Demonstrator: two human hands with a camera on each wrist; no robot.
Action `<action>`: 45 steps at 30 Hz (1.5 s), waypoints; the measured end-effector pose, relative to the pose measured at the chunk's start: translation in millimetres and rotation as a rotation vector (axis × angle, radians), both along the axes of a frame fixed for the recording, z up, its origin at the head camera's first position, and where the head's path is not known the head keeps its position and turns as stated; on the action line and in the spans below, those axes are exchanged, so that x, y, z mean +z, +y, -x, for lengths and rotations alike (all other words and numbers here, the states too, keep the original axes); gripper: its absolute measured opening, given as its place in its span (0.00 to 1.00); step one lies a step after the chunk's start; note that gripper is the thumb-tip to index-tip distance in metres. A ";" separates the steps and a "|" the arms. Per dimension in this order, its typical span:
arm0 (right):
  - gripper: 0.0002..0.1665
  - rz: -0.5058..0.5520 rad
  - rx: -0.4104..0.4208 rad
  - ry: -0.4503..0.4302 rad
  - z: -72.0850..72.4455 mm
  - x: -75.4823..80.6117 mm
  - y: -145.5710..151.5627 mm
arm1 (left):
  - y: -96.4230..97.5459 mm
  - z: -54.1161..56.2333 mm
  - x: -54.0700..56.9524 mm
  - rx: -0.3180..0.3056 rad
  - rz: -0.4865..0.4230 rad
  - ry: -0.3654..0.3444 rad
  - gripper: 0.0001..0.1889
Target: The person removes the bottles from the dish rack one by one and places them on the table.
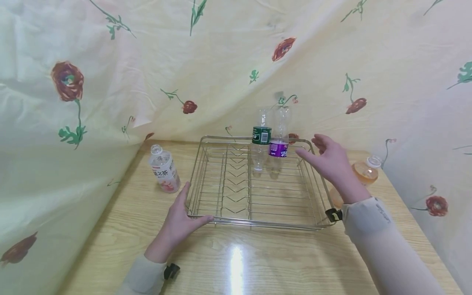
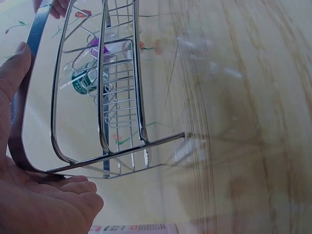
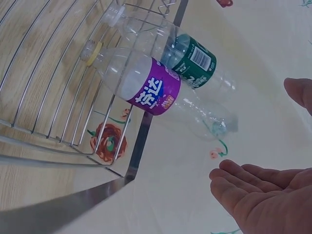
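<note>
Nearest the head cam, the person's left hand (image 1: 180,219) is resting on the wooden table (image 1: 236,262) w/ fingers straight and spread, thumb and palm touching the near-left corner of the wire dish rack (image 1: 254,223). The left wrist cam is showing the same hand (image 2: 39,200) lying flat under the rack's corner band (image 2: 19,117), not curled round it.

The rack is sitting mid-table, its far rim near the floral cloth backdrop (image 1: 110,61). Inside it, at the far right part, 2 clear plastic bottles are standing cap-down, side by side and seemingly touching: a green-label bottle (image 1: 261,137) on the left and a purple-label bottle (image 1: 278,141) on the right. In the right wrist cam the purple-label bottle (image 3: 151,90) and the green-label one (image 3: 192,61) are showing pressed against each other, caps on the rack wires.

The right hand (image 1: 330,162) is hovering above the rack's right rim, fingers open and relaxed, holding nothing, just beside the purple-label bottle but apart from it.

Outside the rack: a pink-label drink bottle (image 1: 164,170) is standing upright left of it, near the left hand, and an orange-tinted bottle (image 1: 365,172) is standing behind the right forearm.
</note>
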State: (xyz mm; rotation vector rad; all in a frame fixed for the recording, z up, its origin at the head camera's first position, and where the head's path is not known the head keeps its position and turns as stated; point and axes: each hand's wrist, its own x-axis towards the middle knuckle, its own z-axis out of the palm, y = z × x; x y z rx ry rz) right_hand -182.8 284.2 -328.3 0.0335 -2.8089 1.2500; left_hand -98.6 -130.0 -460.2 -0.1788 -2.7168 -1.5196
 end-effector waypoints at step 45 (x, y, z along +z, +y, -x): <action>0.63 -0.025 -0.037 -0.105 46.2 -15.8 -21.0 | -1.3 -0.3 -2.3 0.005 0.018 0.000 0.71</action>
